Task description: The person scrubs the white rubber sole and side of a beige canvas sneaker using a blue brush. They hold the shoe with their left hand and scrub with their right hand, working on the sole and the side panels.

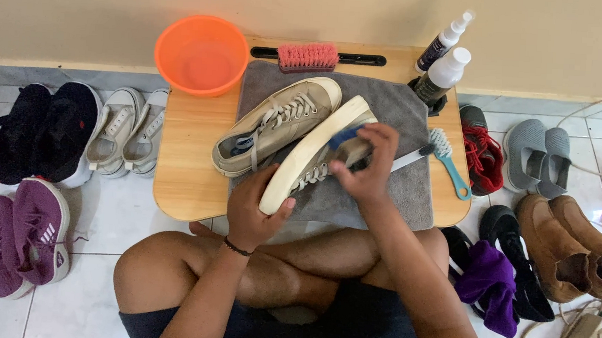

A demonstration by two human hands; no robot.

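Head view looks down on my crossed legs and a low wooden counter (182, 176) with a grey towel (411, 190) spread on it. My left hand (253, 211) is closed around the heel end of a beige sneaker (301, 158), tipped on its side so the pale sole faces left. My right hand (367, 169) is curled shut on a blue-handled brush (345, 135), pressed against the upper of that sneaker near the laces. A second beige sneaker (276, 122) lies upright on the towel just beside it. An orange bowl (201, 53) sits at the counter's back left corner, a pink brush (308, 56) behind the towel, two spray bottles (443, 63) at the back right, and a teal toothbrush (449, 161) on the towel's right edge. More shoes stand on the tiled floor (103, 212) at both sides.
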